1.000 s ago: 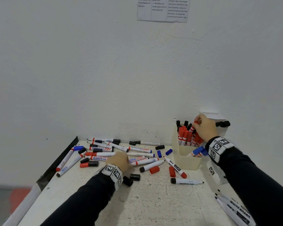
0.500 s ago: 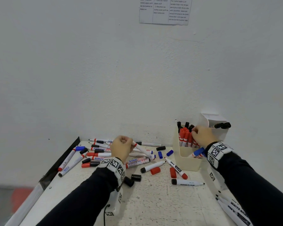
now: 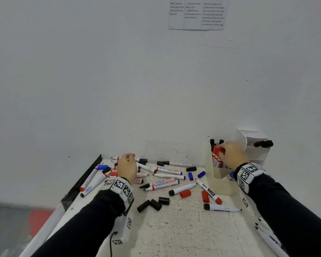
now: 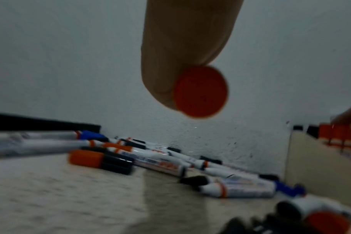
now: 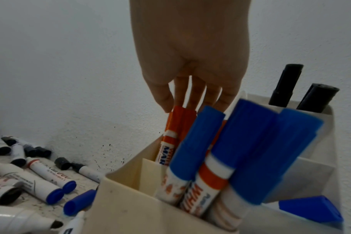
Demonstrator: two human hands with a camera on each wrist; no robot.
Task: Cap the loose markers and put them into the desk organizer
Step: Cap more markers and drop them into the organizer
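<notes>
Progress check, mid-task; the cream desk organizer (image 3: 220,184) stands at the right rear of the table (image 3: 183,229) against the wall, already holding a cluster of red-capped markers (image 3: 216,154) in one compartment, blue-capped markers (image 5: 226,142) in the front one, and black-capped markers (image 5: 287,85) at the back.

Right hand (image 3: 232,154) is over the organizer, fingertips (image 5: 164,102) touching the top of a red-capped marker (image 5: 178,126) that stands in its slot; fingers point down, nearly straight; looks like seating it rather than gripping it, though I cannot tell for certain whether it is pinched.

Left hand (image 3: 127,167) is raised over the pile at the left rear of the table, fingers curled round a red-ended marker (image 4: 200,91); only its round end shows from the wrist view; capped or not, cannot tell.

Still loose on the table: many markers (image 3: 161,184), several with bare tips; loose black caps (image 3: 154,203), a red cap (image 3: 185,193), blue caps (image 3: 195,175).

Judgement: perhaps a third to a half stowed; most capping and sorting remains.
</notes>
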